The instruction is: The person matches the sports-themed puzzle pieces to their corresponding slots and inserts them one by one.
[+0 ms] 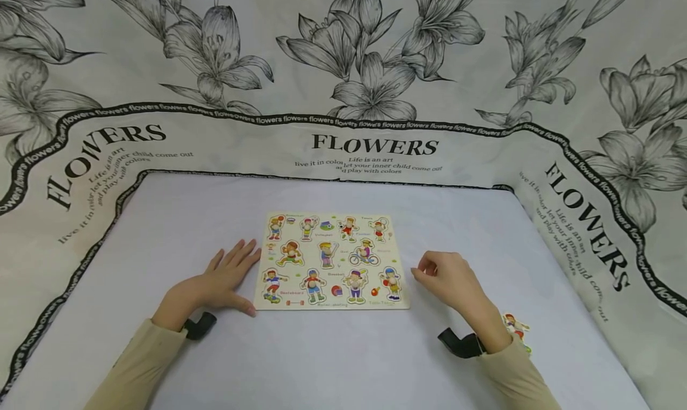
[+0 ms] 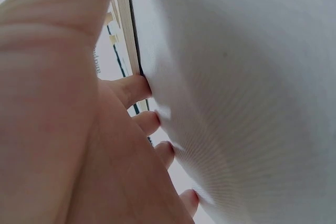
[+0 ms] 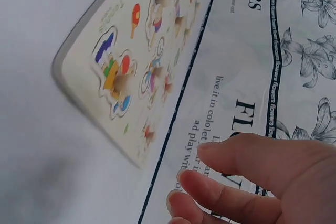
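A flat cream puzzle board (image 1: 313,267) lies on the white table, with several knobbed pieces of children playing sports on it. My left hand (image 1: 225,279) rests at its left edge with fingers spread and thumb by the near corner. In the left wrist view the fingertips of the left hand (image 2: 131,150) meet the white cloth beside the board's edge (image 2: 126,30). My right hand (image 1: 445,276) is just right of the board, apart from it. The fingers of the right hand (image 3: 236,177) are loosely bent with nothing between them. Nearest it is the table-tennis piece (image 3: 113,77).
A loose figure piece (image 1: 517,326) in red, white and green lies on the table beyond my right wrist, partly covered by the forearm. A white cloth (image 1: 376,145) printed with black flowers and lettering borders the table (image 1: 333,362) at the back and sides.
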The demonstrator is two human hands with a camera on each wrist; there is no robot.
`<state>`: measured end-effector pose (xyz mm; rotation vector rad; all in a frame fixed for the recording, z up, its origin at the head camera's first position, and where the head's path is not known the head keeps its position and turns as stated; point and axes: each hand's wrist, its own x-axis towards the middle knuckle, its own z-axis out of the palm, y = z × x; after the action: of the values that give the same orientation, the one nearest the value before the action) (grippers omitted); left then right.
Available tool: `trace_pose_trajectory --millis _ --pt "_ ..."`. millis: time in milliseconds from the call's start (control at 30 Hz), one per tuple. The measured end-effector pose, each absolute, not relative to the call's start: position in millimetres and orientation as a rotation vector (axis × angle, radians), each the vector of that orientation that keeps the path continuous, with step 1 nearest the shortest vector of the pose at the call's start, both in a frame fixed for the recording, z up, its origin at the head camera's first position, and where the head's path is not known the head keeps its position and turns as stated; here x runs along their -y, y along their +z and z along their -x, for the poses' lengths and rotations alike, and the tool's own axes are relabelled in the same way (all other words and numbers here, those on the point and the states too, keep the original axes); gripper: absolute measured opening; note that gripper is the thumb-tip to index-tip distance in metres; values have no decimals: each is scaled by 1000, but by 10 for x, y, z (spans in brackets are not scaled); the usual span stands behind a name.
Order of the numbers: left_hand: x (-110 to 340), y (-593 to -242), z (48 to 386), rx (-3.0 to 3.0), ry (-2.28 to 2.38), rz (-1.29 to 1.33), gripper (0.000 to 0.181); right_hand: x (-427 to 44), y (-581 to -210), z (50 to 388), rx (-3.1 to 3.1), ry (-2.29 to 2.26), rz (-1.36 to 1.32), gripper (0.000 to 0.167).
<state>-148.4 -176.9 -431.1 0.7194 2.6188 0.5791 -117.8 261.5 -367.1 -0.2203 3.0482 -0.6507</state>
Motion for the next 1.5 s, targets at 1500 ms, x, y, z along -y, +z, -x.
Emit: trace_pose_trajectory --millis 1500 --pt "1792 -4357 1497 -2617 595 -720 129 -4215 -3981 485 -2808 -596 -341 20"
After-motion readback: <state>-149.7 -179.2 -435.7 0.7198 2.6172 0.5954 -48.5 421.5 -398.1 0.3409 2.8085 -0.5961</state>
